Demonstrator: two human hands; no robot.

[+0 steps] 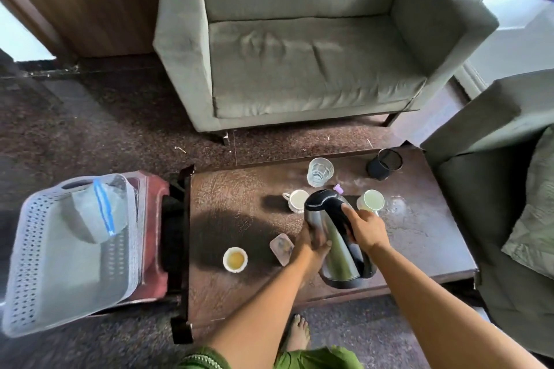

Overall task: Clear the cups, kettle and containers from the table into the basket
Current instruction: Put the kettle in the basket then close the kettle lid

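A steel kettle [338, 245] with a black lid and handle stands near the front of the dark wooden table [239, 197]. My right hand [367, 229] grips its black handle. My left hand [311, 244] presses flat against the kettle's left side. Around it stand a white cup [296, 200], a greenish cup [371, 200], a clear glass [320, 172], a small white cup of yellowish liquid [235, 259] and a small clear container [281, 248]. The white perforated basket [45, 263] sits left of the table and holds a clear container with a blue lid edge [99, 212].
A black mesh holder [385, 164] stands at the table's far right. The basket rests on a red stool [156, 218]. A grey armchair [299, 38] faces the table; another green seat [494, 188] is at the right. My bare foot [298, 334] is by the table's front edge.
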